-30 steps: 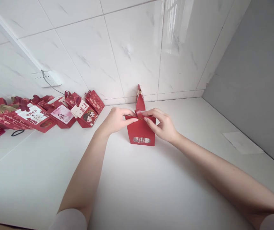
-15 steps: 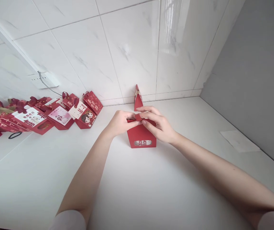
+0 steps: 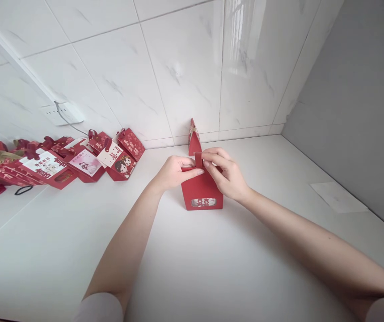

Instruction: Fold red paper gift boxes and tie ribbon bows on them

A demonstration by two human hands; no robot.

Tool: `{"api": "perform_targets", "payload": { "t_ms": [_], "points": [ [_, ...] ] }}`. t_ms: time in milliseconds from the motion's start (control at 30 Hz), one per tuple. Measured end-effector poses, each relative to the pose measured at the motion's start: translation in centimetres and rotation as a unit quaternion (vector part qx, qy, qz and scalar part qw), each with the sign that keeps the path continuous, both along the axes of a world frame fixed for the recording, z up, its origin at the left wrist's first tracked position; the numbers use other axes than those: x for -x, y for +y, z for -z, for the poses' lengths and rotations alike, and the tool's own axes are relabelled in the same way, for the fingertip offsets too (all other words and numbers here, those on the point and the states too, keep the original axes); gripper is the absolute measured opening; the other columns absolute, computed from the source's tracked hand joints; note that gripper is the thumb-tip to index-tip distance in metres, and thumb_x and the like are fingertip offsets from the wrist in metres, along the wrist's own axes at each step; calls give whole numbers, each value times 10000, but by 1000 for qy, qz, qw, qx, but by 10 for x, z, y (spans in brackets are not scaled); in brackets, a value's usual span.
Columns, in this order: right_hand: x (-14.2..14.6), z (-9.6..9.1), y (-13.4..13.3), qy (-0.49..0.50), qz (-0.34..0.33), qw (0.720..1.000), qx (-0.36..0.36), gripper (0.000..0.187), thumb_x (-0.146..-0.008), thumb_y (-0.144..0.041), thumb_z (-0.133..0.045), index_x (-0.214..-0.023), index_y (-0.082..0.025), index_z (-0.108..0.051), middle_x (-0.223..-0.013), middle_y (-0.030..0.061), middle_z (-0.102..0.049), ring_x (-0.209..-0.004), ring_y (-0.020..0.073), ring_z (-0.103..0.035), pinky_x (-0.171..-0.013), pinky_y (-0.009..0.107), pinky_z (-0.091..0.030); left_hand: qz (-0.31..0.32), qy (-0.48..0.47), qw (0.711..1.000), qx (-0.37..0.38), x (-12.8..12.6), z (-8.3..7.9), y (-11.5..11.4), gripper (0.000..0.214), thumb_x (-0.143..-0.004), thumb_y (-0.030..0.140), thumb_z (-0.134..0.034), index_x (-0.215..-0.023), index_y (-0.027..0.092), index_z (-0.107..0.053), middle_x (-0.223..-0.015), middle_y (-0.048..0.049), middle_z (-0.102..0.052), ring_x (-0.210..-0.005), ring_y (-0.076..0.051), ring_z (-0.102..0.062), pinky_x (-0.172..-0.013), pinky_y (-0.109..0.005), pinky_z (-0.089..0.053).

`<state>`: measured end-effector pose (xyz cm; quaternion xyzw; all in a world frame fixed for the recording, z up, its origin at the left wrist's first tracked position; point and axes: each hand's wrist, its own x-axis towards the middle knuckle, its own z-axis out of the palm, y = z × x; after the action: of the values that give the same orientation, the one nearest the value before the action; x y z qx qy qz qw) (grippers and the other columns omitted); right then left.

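A red gift box (image 3: 201, 190) with an oval window low on its front stands upright on the white table, between my hands. A red ribbon (image 3: 199, 158) forms a loop at its top edge. My left hand (image 3: 175, 172) pinches the top left of the box, thumb on the front, the other fingers mostly behind it. Thumb and index finger of my right hand (image 3: 227, 172) close on the ribbon at the top. Right behind stands a second, triangular red box (image 3: 194, 141), seen end-on.
On the left lies a row of several red gift boxes (image 3: 84, 163) with ribbon handles, near a black loop (image 3: 23, 190). A wall socket (image 3: 62, 114) with a grey cable is above them. A white paper sheet (image 3: 339, 197) rests at the right, beside the grey panel (image 3: 356, 107).
The ribbon, folded down under my fingers before, now stands up as a loop. The box and both hands have shifted slightly to the right.
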<state>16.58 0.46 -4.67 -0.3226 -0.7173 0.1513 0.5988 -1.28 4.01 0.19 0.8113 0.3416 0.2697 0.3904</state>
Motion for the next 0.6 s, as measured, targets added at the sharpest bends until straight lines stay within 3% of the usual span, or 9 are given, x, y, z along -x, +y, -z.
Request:
{"api": "perform_targets", "payload": {
  "t_ms": [167, 300, 400, 500, 600],
  "points": [
    [-1, -6, -2, 50, -18, 997, 50, 140, -926, -320, -573, -940, -238, -685, -987, 56, -635, -949, 195, -629, -779, 357, -568, -2, -1, 1000, -7, 0, 0, -1, 278, -758, 400, -722, -912, 170, -740, -955, -67, -738, -936, -250, -687, -828, -356, -566],
    [1, -4, -2, 52, 4, 998, 26, 68, -880, -286, -642, -897, -230, -677, -877, 30, -653, -849, 182, -633, -784, 363, -549, -41, 40, 996, -66, 0, -1, -4, 285, -759, 445, -706, -849, 179, -759, -869, -47, -745, -849, -239, -693, -741, -320, -568],
    [3, -3, -3, 64, 3, 997, 50, 67, -880, -289, -637, -859, -226, -646, -859, 18, -660, -839, 176, -640, -767, 348, -549, -50, 51, 994, -83, 0, -2, -5, 301, -763, 470, -695, -810, 178, -755, -829, -37, -743, -798, -216, -691, -702, -292, -555],
    [5, -2, -3, 116, -6, 991, 71, 132, -848, -309, -678, -889, -237, -576, -859, -2, -654, -840, 166, -655, -782, 333, -553, -39, 40, 995, -79, 0, -1, -2, 280, -768, 455, -699, -802, 179, -740, -842, -35, -741, -814, -208, -692, -719, -288, -549],
    [5, 5, 4, 166, -28, 982, 87, 301, -840, -345, -689, -1058, -272, -494, -901, -7, -672, -869, 168, -668, -816, 337, -548, -53, -1, 992, -117, -5, 10, 4, 246, -780, 428, -699, -825, 187, -713, -893, -38, -734, -887, -211, -686, -801, -308, -541]
  ]
}}
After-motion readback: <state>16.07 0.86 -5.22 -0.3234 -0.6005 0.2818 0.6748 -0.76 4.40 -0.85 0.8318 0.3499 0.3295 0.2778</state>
